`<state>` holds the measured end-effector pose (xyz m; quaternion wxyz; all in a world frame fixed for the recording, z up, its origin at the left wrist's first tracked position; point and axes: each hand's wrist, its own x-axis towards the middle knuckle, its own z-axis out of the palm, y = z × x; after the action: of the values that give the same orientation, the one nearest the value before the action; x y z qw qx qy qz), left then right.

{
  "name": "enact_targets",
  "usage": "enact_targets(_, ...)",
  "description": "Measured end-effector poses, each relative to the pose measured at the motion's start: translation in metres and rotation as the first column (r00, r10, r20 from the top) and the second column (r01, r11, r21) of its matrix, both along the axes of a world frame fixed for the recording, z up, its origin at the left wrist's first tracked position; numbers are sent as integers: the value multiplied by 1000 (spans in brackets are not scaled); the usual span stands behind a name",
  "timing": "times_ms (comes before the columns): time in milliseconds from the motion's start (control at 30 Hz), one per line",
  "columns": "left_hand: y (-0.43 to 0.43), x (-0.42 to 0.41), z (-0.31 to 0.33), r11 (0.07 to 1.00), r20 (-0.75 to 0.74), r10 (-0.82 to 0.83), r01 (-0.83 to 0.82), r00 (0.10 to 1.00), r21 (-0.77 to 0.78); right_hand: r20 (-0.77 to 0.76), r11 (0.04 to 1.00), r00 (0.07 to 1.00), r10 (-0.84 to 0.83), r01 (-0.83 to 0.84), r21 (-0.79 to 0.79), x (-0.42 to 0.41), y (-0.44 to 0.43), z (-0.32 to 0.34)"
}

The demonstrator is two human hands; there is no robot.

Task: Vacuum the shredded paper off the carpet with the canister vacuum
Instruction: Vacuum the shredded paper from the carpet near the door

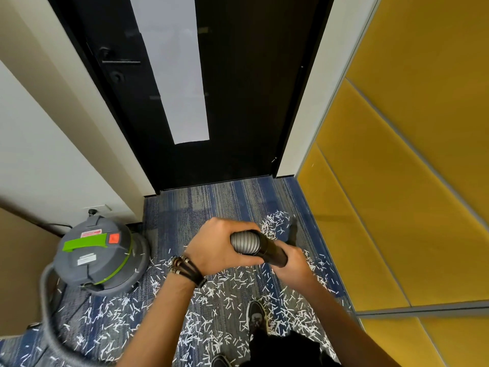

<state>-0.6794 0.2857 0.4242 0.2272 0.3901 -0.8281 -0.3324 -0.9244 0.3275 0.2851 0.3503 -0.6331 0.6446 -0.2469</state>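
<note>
White shredded paper (232,298) lies scattered over the blue-grey striped carpet (195,207). A grey canister vacuum (98,254) with a green handle stands at the left by the wall. Its grey ribbed hose (244,242) runs up to my hands. My left hand (217,247) grips the ribbed hose end. My right hand (293,260) grips the black wand tube (274,250) just past it. The black nozzle (292,233) points down at paper near the yellow wall. Whether the nozzle touches the carpet is unclear.
A black door (238,102) with a frosted strip closes the far end. Yellow padded panels (410,181) line the right side. A white wall with an outlet (98,209) is at the left. My shoe (255,316) stands among the scraps.
</note>
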Motion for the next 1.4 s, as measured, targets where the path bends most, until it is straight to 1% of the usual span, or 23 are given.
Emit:
enact_targets(100,0,0,0,999,-22,40,-40,999,-17,-21,1000,1000,-22,22,11,-3,-1,5)
enact_targets(233,-1,-2,2,998,-46,52,-53,998,-37,-53,998,997,-56,55,-18,-8,-6,7)
enact_targets(400,-2,-4,-6,996,-20,82,-82,996,-35,-42,999,999,26,-27,-26,-6,-22,15)
enact_targets(600,-10,15,-2,984,-33,166,-168,986,-62,-18,997,997,75,-75,3,13,-43,12)
enact_targets(667,-12,18,-3,985,-33,161,-163,986,-61,-3,995,995,98,-98,-4,17,-43,14)
enact_targets(767,-11,20,-5,991,-58,132,-133,990,-24,-3,992,992,123,-123,25,16,-39,12)
enact_targets(867,-8,19,-6,997,-50,73,-73,996,7,-2,992,994,107,-107,60,11,-28,5)
enact_targets(933,-5,18,-5,999,-37,45,-44,998,13,-7,995,996,85,-85,52,10,-19,3)
enact_targets(1000,-2,19,-2,998,-32,66,-67,997,-16,8,997,998,60,-60,46,10,-19,5)
enact_targets(1100,-4,22,5,986,-50,149,-152,988,-72,16,997,997,69,-70,30,15,-34,17)
enact_targets(1233,-10,27,11,986,-69,141,-146,988,-75,38,992,991,127,-127,-4,23,-44,24)
enact_targets(1400,-7,37,7,989,-136,147,-149,980,-5,21,980,980,197,-198,36,24,-36,25)
